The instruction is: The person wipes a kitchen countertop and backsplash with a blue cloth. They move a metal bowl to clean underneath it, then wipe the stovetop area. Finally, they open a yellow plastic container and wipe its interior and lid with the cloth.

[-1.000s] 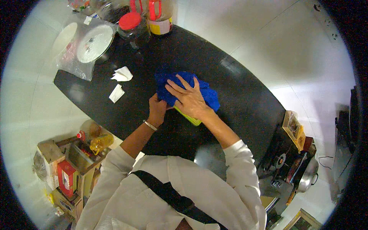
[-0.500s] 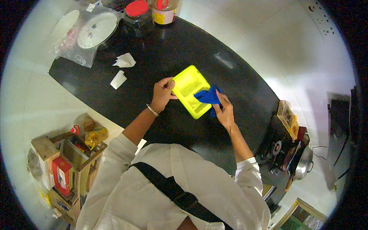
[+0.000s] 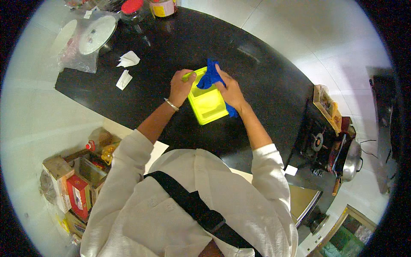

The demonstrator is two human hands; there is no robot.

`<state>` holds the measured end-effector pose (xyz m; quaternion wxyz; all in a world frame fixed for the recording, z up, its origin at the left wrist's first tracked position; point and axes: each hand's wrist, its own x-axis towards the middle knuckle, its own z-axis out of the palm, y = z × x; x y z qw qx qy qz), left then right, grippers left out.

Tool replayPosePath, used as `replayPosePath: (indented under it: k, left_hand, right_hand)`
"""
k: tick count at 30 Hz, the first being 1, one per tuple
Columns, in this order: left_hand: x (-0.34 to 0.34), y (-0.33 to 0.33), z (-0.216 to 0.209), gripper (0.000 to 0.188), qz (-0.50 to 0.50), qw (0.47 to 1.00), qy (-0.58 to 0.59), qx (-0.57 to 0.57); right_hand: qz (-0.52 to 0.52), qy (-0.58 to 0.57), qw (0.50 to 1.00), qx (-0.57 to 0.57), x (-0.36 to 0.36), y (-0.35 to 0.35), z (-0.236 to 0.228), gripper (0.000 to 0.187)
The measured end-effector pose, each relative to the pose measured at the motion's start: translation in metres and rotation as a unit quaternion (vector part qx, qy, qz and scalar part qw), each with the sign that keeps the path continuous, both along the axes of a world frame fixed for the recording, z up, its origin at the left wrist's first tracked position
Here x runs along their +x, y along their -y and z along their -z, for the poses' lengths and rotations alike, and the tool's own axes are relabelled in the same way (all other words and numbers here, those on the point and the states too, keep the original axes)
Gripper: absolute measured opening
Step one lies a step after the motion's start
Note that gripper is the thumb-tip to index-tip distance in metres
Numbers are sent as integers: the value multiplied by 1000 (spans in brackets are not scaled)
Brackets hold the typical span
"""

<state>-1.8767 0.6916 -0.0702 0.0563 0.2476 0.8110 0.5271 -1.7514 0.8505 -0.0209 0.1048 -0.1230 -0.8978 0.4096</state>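
Note:
A bright yellow-green plastic tray (image 3: 208, 105) with compartments is held over the black counter, its open side facing up. My left hand (image 3: 182, 88) grips its far left corner, thumb over the rim. In my right hand (image 3: 231, 90) is a blue cloth (image 3: 209, 77), pressed against the tray's far right part. Part of the cloth lies over the upper compartment, and another end hangs below my right hand beside the tray's right edge. The fingertips of my right hand are partly hidden by the cloth.
Two crumpled white paper pieces (image 3: 128, 59) lie on the black counter (image 3: 265, 103) to the left. Beyond them are plastic-wrapped plates (image 3: 97, 35) and a red-lidded jar (image 3: 132, 7). At right stand a gas stove (image 3: 317, 142) and a metal pot (image 3: 352, 160). Boxes (image 3: 79, 192) are stacked at lower left.
My right hand has moved with the blue cloth from the tray's near right part up to its far right part. The tray has turned slightly and shifted left.

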Motion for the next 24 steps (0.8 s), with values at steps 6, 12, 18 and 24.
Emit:
replayPosePath:
  k: [6,12,18,24]
  left_hand:
    - [8,-13,-15,23,110,990,73,43]
    - [-5,-5,-10,23,191,974,111,46]
    - [5,-13,-18,22,111,984,108,91]
    - [0,-15,-7,18,140,983,97,71]
  right_hand:
    - [7,44,998,-40,83,55,1,65]
    - [50,-54,997,-38,32,37,24,59]
    - [37,-78,994,-65,37,25,27,51]
    - [61,44,996,-43,115,83,-6,51]
